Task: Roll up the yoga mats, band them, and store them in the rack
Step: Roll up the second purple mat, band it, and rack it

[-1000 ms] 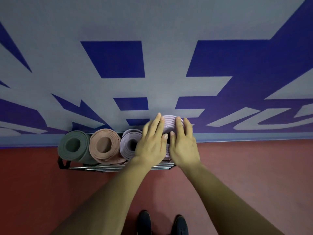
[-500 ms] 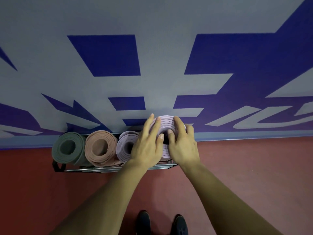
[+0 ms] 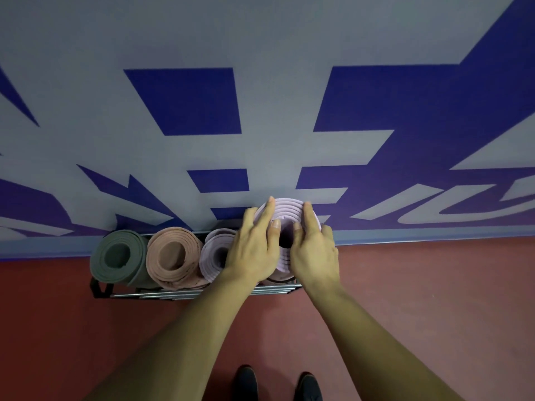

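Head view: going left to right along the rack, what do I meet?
Green mat → peach mat → lilac mat → left hand → right hand. Both hands rest on a fourth, pale lilac mat at the right end of the rack.

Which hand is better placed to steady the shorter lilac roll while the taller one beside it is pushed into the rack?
Left. The left hand lies flat on the left edge of the taller lilac roll, right beside the shorter lilac roll. The right hand rests on the far edge.
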`<state>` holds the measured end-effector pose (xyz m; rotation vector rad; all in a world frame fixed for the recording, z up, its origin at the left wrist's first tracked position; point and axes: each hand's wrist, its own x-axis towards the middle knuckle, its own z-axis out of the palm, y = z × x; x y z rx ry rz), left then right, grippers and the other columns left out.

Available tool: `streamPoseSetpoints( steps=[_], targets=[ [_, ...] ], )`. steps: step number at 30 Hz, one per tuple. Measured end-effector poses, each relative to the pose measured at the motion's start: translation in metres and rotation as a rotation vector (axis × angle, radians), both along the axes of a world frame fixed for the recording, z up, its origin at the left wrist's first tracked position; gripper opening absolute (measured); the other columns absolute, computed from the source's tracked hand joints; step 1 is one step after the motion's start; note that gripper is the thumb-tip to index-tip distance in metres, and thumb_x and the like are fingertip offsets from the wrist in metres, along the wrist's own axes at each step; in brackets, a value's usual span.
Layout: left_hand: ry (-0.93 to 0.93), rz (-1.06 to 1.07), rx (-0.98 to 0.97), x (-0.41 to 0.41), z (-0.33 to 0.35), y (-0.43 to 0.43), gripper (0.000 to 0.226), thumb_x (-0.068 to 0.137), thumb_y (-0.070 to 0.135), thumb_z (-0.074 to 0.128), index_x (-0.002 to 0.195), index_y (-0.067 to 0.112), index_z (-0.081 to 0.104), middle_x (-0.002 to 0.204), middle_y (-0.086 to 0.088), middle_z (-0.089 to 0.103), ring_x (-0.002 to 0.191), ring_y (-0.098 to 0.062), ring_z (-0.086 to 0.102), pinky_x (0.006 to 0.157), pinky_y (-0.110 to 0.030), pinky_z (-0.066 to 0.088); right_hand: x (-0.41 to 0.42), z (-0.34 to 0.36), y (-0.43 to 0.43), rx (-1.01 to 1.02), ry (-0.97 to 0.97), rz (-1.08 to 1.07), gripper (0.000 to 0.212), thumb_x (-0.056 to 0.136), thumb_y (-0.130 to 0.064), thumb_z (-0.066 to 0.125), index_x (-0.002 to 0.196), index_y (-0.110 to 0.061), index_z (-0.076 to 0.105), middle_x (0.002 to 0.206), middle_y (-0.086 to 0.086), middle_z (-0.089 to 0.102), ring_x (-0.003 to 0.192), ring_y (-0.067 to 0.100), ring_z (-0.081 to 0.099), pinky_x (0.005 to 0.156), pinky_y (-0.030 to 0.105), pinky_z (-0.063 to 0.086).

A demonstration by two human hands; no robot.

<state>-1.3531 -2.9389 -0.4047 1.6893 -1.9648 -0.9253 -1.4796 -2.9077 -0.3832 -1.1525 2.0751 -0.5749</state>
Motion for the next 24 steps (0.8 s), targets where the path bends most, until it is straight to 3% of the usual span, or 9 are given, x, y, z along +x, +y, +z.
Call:
streamPoseSetpoints(
  steps=[4,7,10,13,16,20,24],
  targets=[
    [-0.084,-0.026,0.068,-0.004,-0.023,-0.006,0.055,0.106,0.048,0.024,0.159,0.033,0.022,0.153,-0.001,0.030,0.131,-0.030,0.049,0.104,-0.047,0.046,-0.001,-0.020,-0.003,0.066,-0.016,0.004,0.054,0.109,-0.045,0.028,0.160,-0.047,0.011,0.138,0.011,0.042,0.116,0.036,0.053,0.089,0.036,0.035],
    [-0.102,-0.073,0.084,-0.002,-0.053,-0.002,0.063,0.102,0.057,0.016,0.160,0.033,0.021,0.153,0.002,0.028,0.135,-0.026,0.046,0.107,-0.045,0.044,0.003,-0.047,0.002,0.094,-0.049,-0.003,0.054,0.109,-0.046,0.026,0.160,-0.049,0.007,0.147,0.009,0.037,0.121,0.038,0.051,0.095,0.040,0.039],
    [-0.123,-0.074,0.050,-0.002,-0.080,0.001,0.071,0.097,0.061,0.006,0.159,0.032,0.023,0.151,0.004,0.031,0.134,-0.021,0.044,0.109,-0.042,0.042,0.005,-0.078,0.007,0.094,-0.070,-0.034,0.053,0.110,-0.046,0.026,0.159,-0.051,0.006,0.151,0.004,0.032,0.119,0.034,0.055,0.088,0.035,0.038],
    [-0.258,-0.115,0.057,-0.002,-0.093,0.004,0.077,0.091,0.059,-0.004,0.160,0.032,0.017,0.158,0.003,0.027,0.141,-0.020,0.036,0.115,-0.040,0.030,0.008,-0.102,0.011,0.073,-0.091,-0.022,0.054,0.109,-0.046,0.027,0.158,-0.052,0.004,0.146,0.003,0.033,0.122,0.031,0.053,0.098,0.042,0.044],
    [-0.368,-0.203,0.066,0.001,-0.110,0.002,0.075,0.092,0.057,-0.005,0.161,0.030,0.012,0.167,0.000,0.017,0.150,-0.020,0.023,0.120,-0.040,0.019,0.005,-0.126,0.011,0.115,0.103,0.092,0.056,0.109,-0.045,0.026,0.161,-0.043,0.004,0.149,0.002,0.034,0.135,0.026,0.038,0.109,0.045,0.033],
    [-0.554,-0.280,-0.043,0.010,-0.130,-0.002,0.064,0.102,0.053,0.016,0.156,0.024,0.033,0.163,-0.006,0.032,0.149,-0.030,0.031,0.116,-0.055,0.031,-0.002,-0.149,0.010,0.086,0.354,0.191,0.057,0.108,-0.046,0.019,0.162,-0.033,0.006,0.169,-0.002,0.012,0.154,0.020,0.009,0.117,0.048,0.020],
    [-0.536,-0.322,-0.074,0.016,-0.135,-0.009,0.067,0.103,0.057,-0.002,0.159,0.027,0.019,0.167,0.000,0.018,0.154,-0.023,0.020,0.121,-0.058,0.021,0.005,-0.156,0.003,-0.047,0.412,0.304,0.064,0.104,-0.044,0.011,0.163,-0.018,0.018,0.172,0.005,0.007,0.158,0.025,0.002,0.124,0.050,0.011]
  ],
)
